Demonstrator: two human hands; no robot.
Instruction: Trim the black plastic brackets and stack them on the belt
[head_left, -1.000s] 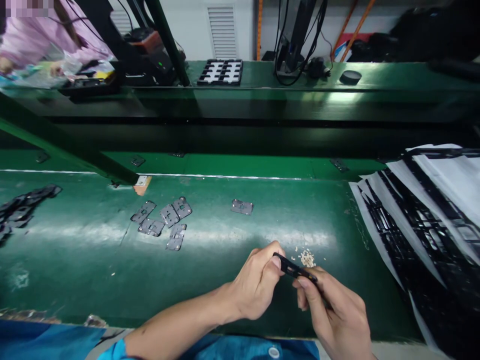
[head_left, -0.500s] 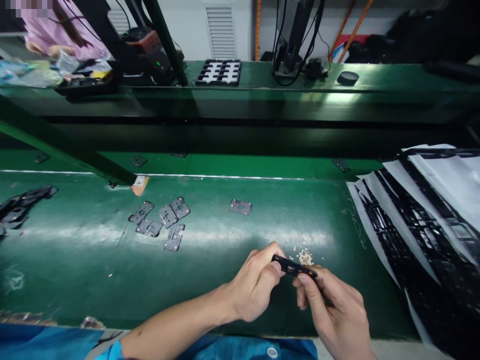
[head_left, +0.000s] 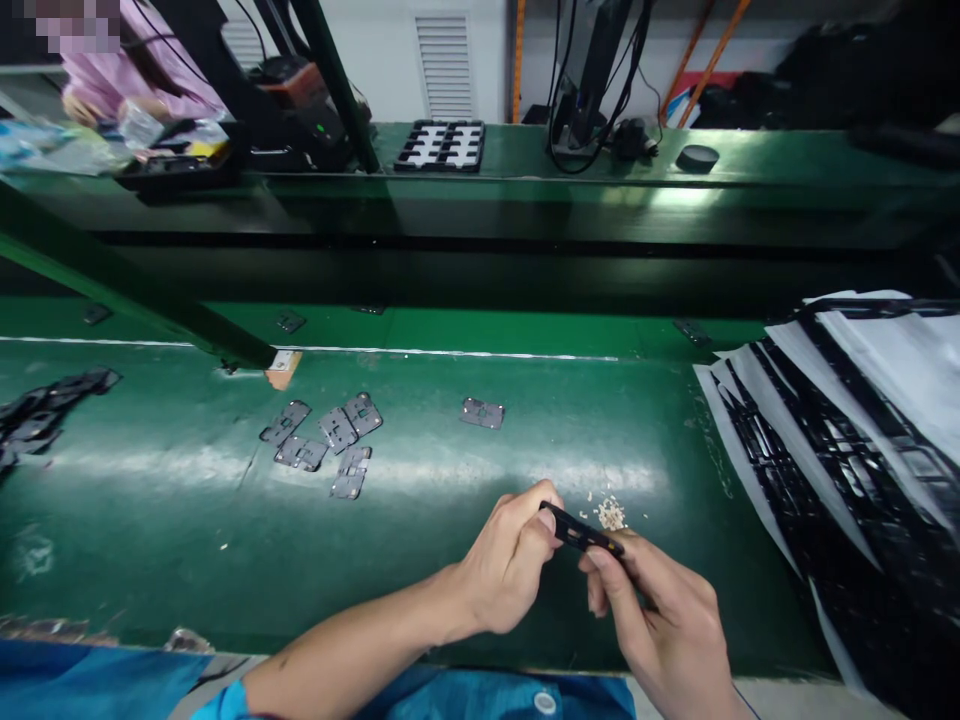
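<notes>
Two hands (head_left: 510, 565) on one black part (head_left: 579, 531)

One thin black part (head_left: 580, 530) of long, narrow outline is held over the green table (head_left: 420, 545). Its left end is pinched by the left hand (head_left: 510, 562), and its right end is gripped between the thumb and fingers of the right hand (head_left: 667, 612). The part is seen almost from its edge, and it is slanted, with the right end placed nearer to the body. Small openings are shown along the edge, and a tiny yellowish spot is seen close to the right end.
</notes>
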